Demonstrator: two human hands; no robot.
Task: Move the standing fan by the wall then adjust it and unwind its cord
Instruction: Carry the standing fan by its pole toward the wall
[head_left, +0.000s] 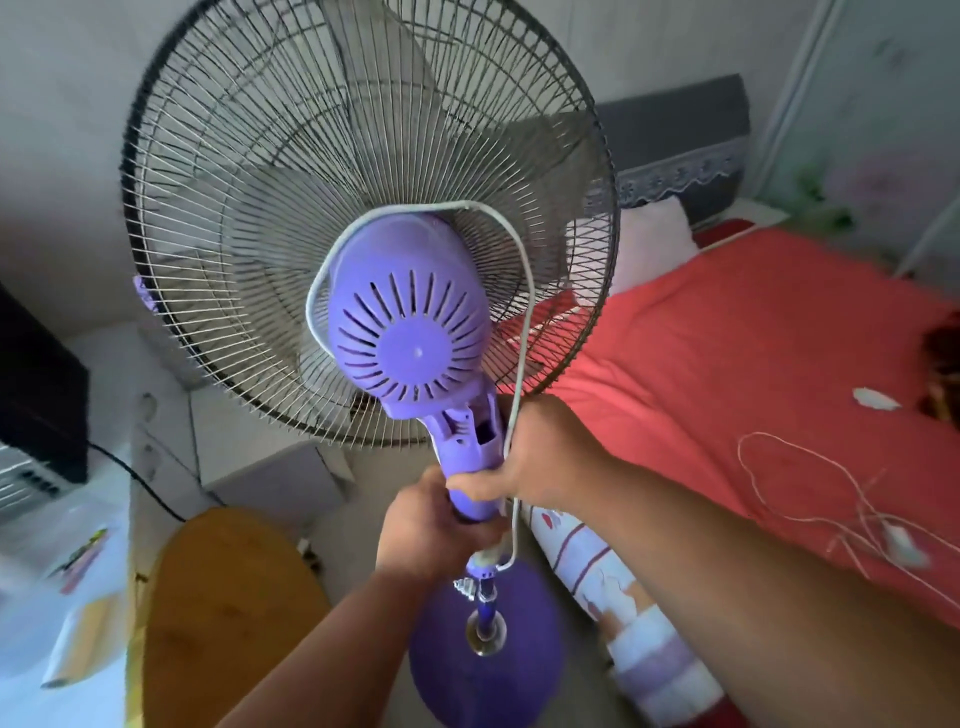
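Note:
The purple standing fan (410, 343) fills the middle of the view, seen from behind, with its grey wire cage towards the wall. Its round purple base (447, 670) is low in the frame on the floor. A white cord (524, 312) loops over the motor housing and runs down the right side of the neck. My right hand (540, 457) grips the purple neck just under the motor, over the cord. Just below it, my left hand (431, 525) grips the neck from the left.
A bed with a red cover (753, 374) lies to the right, with a thin white cable (831, 499) on it. A yellow wooden stool top (228, 613) stands at lower left. White cabinets (249, 457) sit behind the fan; a patterned roll (613, 582) lies by the bed.

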